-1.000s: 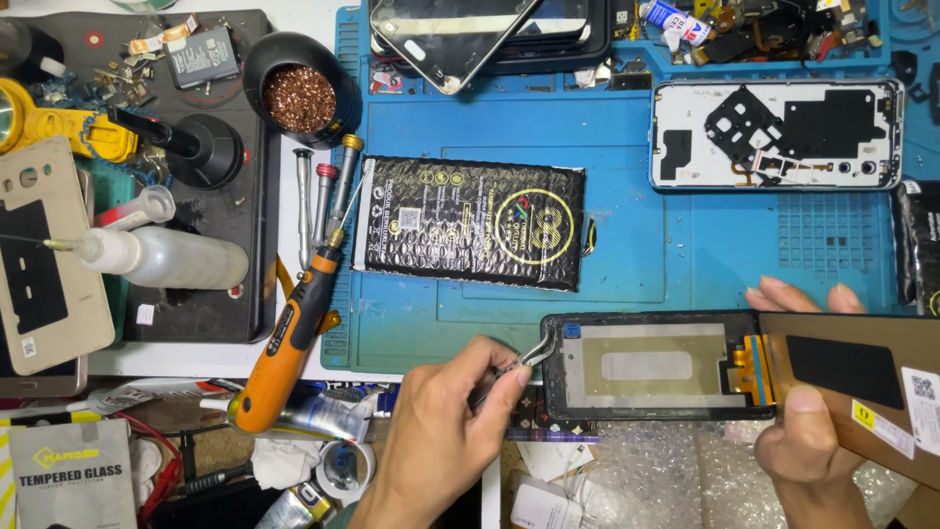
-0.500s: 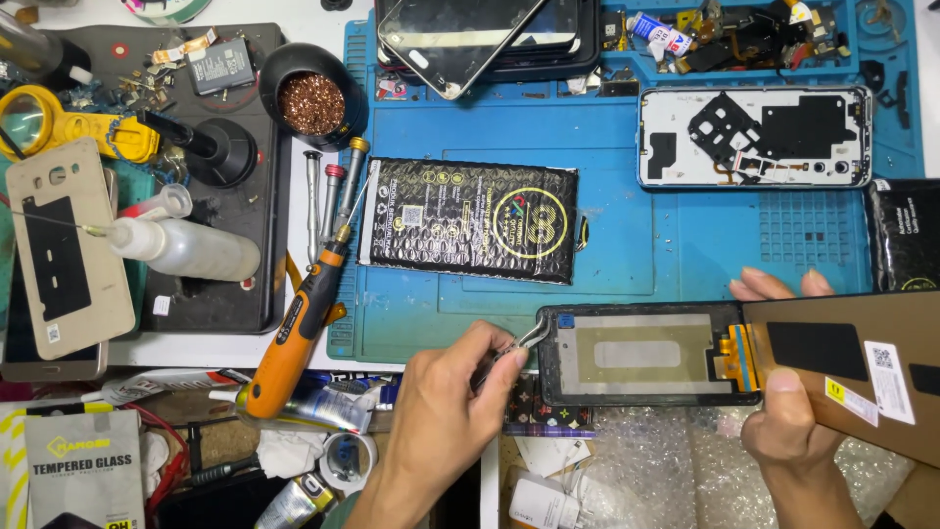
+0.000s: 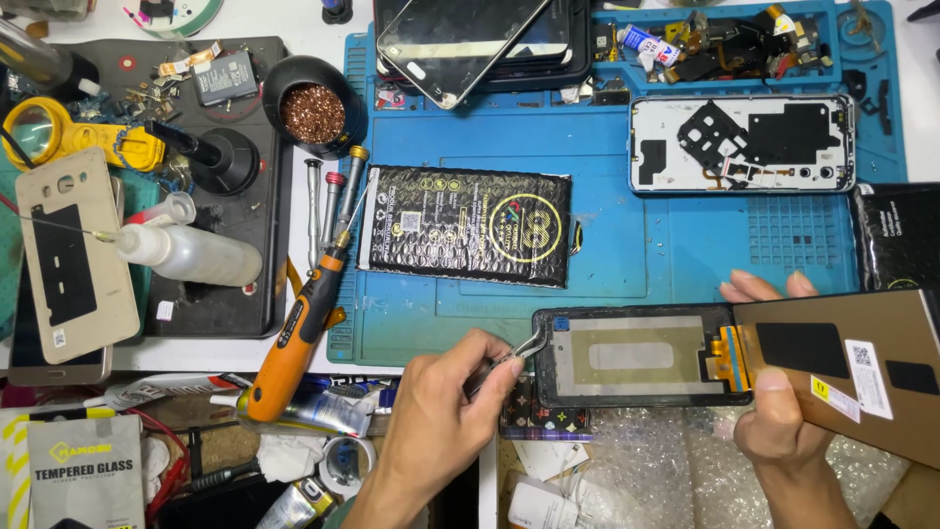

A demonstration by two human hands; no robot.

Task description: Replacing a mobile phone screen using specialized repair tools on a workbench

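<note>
My left hand (image 3: 441, 421) pinches metal tweezers (image 3: 509, 355), whose tips touch the left edge of a phone screen assembly (image 3: 641, 358) lying face down at the front edge of the blue mat (image 3: 607, 245). An orange flex cable (image 3: 729, 358) joins the screen to a brown backing panel (image 3: 852, 367) folded out to the right. My right hand (image 3: 783, 421) grips that panel, thumb on top and fingertips behind its far edge.
A black battery pack (image 3: 465, 225) lies mid-mat, a white phone frame (image 3: 744, 144) behind right, stacked screens (image 3: 470, 34) at back. An orange electric screwdriver (image 3: 294, 338), screwdrivers, a glue bottle (image 3: 186, 253), brass wool pot (image 3: 313, 113) and gold back cover (image 3: 73, 255) sit left. Bubble wrap (image 3: 636, 470) lies below.
The view shifted slightly. Both hands stay on the screen assembly; the tweezers remain at its left edge and the right hand keeps holding the panel.
</note>
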